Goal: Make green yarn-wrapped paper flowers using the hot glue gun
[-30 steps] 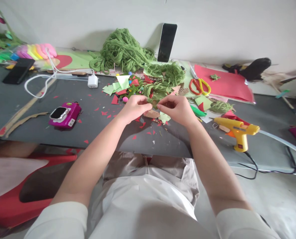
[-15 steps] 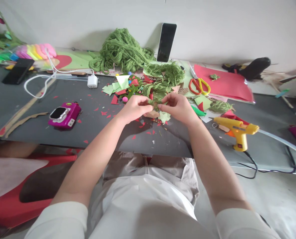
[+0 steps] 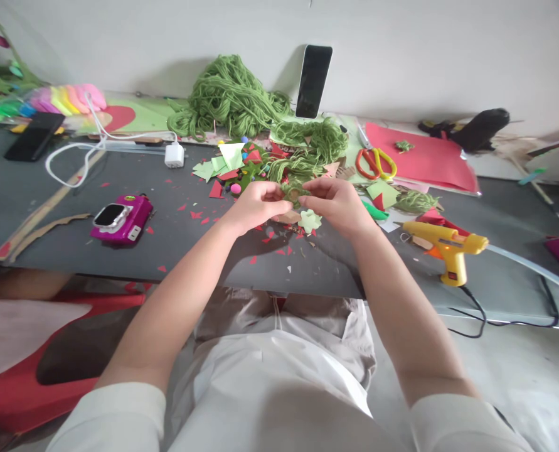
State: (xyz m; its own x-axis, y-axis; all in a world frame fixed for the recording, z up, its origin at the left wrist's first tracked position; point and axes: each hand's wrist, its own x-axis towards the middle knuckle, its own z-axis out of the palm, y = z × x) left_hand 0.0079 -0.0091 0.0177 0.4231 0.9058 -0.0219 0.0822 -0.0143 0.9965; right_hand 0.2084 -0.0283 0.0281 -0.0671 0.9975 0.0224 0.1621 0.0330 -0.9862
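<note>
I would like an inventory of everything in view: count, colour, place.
Small yarn piece: one, green, centre
Yarn heap: one, green, back centre
Upright phone: one, dark, against wall
Flat phone: one, black, back left
Charger with cable: one, white, left
Gadget: one, purple, left
Paper scraps: many, red and green, centre
Balls: several, multicoloured, centre
Paper flower: one, pale green, centre
Scissors: one pair, red and yellow, right
Flat sheet: one, red, back right
Glue gun: one, yellow, right
Soft packets: several, multicoloured, back left
Table: one, dark grey, beneath
Left hand: one, bare, pinching small yarn piece
Right hand: one, bare, at its other side
</note>
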